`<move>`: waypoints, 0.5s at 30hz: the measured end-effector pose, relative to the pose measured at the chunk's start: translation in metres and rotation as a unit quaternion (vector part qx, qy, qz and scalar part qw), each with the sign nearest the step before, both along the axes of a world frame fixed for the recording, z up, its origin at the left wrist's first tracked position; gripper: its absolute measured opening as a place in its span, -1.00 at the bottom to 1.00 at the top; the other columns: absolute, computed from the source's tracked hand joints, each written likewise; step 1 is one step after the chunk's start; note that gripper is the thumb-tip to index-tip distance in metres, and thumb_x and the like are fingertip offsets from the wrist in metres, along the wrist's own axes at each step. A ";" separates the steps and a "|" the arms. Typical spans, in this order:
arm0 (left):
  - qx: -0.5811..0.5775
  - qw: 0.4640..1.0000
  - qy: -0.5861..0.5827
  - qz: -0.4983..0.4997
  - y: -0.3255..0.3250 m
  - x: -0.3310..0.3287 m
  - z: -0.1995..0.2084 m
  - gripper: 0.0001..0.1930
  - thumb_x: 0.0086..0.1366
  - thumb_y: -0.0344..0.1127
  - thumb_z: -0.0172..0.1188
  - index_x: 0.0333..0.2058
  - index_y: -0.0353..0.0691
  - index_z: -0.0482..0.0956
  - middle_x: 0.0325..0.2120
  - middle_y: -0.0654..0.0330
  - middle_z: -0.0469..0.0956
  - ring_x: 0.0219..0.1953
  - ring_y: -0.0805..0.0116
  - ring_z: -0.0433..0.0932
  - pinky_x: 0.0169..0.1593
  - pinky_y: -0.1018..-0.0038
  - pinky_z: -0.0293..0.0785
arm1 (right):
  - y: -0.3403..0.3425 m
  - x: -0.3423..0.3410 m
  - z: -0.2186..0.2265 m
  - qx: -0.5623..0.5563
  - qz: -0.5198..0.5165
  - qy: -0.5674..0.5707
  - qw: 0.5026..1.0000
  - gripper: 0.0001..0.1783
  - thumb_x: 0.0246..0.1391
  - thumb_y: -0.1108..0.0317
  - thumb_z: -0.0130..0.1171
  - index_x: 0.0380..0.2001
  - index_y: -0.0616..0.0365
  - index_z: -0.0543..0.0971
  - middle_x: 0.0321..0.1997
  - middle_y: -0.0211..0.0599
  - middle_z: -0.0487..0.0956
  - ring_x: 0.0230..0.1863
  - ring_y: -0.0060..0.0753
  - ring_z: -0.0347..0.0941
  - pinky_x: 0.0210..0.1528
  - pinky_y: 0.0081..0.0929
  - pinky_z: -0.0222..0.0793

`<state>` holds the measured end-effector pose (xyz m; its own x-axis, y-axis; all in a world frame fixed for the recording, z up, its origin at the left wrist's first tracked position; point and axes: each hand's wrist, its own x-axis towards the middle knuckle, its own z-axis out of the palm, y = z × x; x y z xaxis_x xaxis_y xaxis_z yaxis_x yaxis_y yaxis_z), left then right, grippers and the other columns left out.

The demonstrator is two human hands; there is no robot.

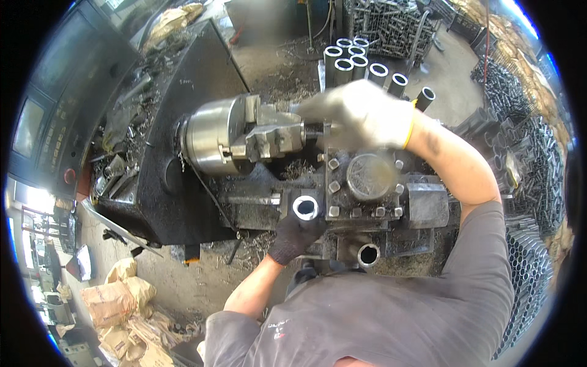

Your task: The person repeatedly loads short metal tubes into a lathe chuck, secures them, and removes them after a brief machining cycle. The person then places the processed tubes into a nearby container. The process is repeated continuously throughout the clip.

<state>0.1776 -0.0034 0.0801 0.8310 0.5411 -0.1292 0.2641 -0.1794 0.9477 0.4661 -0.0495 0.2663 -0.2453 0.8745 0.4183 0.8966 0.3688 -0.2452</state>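
My left hand [296,236], in a dark glove, is wrapped round a short metal tube [309,216] whose bright cut end faces up, just in front of the lathe. My right hand [370,116], in a white glove with a yellow cuff, is over the far side of the tool post [367,177]. Its fingers are dark and smeared by motion, close to the jaws of the steel chuck [208,134]; whether they hold anything is unclear. Another tube [368,264] stands upright by the near side of the machine, close to my body.
Several cut tubes [378,78] stand upright beyond my right hand. Wire bins of metal parts [391,27] lie behind them, and more stacked tubes [529,263] are on the right. A dark lathe housing [192,79] with metal chips is at left; brown paper sacks [116,300] lie lower left.
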 end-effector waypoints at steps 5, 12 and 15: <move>-0.164 0.978 -0.009 -0.127 0.058 0.042 0.106 -0.40 0.26 0.00 0.45 0.14 -0.27 0.58 -0.20 0.04 0.72 -0.16 0.30 0.72 -0.05 0.32 0.67 | 0.005 -0.055 0.028 -0.059 0.050 -0.238 0.968 -0.89 0.15 0.44 0.29 -0.25 0.20 0.64 -0.48 -0.24 0.66 -0.46 -0.21 0.68 -0.38 -0.35 0.67; 0.178 0.958 -0.117 0.191 0.072 0.005 0.089 -0.46 0.39 -0.11 0.35 0.23 -0.28 0.56 -0.12 0.10 0.73 -0.10 0.34 0.68 0.07 0.34 0.61 | -0.017 0.060 -0.022 -0.254 -0.308 -0.203 0.894 -0.61 -0.18 0.07 0.52 -0.29 0.05 0.76 -0.44 -0.11 0.73 -0.33 0.01 0.74 -0.25 -0.10 0.66; -0.038 0.990 -0.054 0.127 0.067 -0.045 0.015 -0.63 0.46 -0.26 0.26 0.15 -0.31 0.61 -0.15 0.12 0.73 -0.13 0.38 0.68 0.03 0.38 0.61 | -0.005 0.066 -0.070 -0.300 -0.325 -0.214 0.871 -0.74 0.00 0.15 0.39 -0.32 0.06 0.81 -0.34 -0.08 0.78 -0.26 -0.03 0.77 -0.19 -0.17 0.68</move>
